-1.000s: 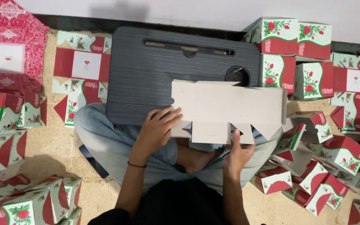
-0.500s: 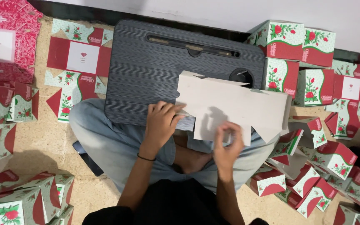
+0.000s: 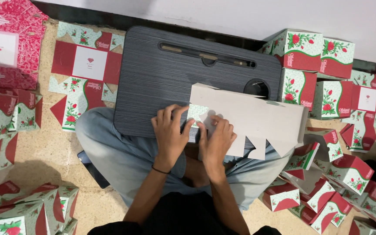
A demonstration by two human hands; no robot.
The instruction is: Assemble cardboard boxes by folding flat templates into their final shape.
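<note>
I see both hands pressed on the near end of the unfolded carton blank (image 3: 249, 119), which lies plain side up across the grey lap desk (image 3: 175, 82). Left hand (image 3: 170, 132) pins a printed flap with fingers bent; right hand (image 3: 216, 139) pinches the fold beside it. Finished rose-printed boxes (image 3: 314, 56) crowd the floor (image 3: 53, 152) around.

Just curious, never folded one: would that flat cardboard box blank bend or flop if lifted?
Probably light: the box blank looks like thin card. Likely floppy along its creases, since the left hand and right hand fold one end. Its pointed flaps could crumple.
</note>
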